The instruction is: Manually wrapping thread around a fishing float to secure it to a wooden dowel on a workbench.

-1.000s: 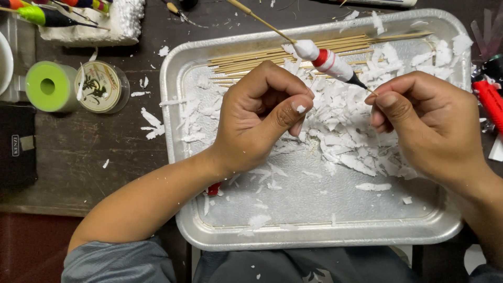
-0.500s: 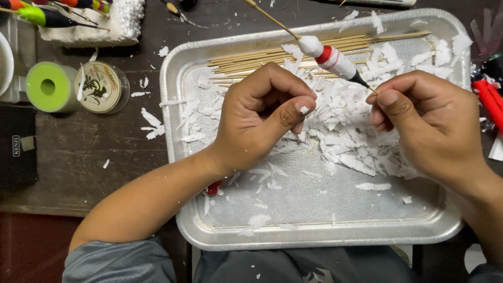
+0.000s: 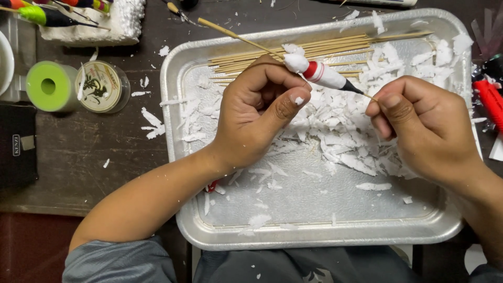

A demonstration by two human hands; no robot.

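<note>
One aluminium tray [image 3: 314, 230] sits nearest on the desk [image 3: 120, 157], strewn with white foam shavings [image 3: 346, 141]. Above it, two hands: the left hand [image 3: 262, 112] pinches the white end of one fishing float [image 3: 320, 73], white with a red band and black tip, while the right hand [image 3: 424, 126] nips its thin stem. Behind, a bundle of bamboo sticks [image 3: 325, 50] against the far rim. Far left, one green spool [image 3: 50, 86] beside one round clear-lidded case [image 3: 102, 86], and one white foam block [image 3: 118, 23].

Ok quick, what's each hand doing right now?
Left hand: closed, gripping the white and red float.
Right hand: closed, pinching the float's thin stem tip.
</note>
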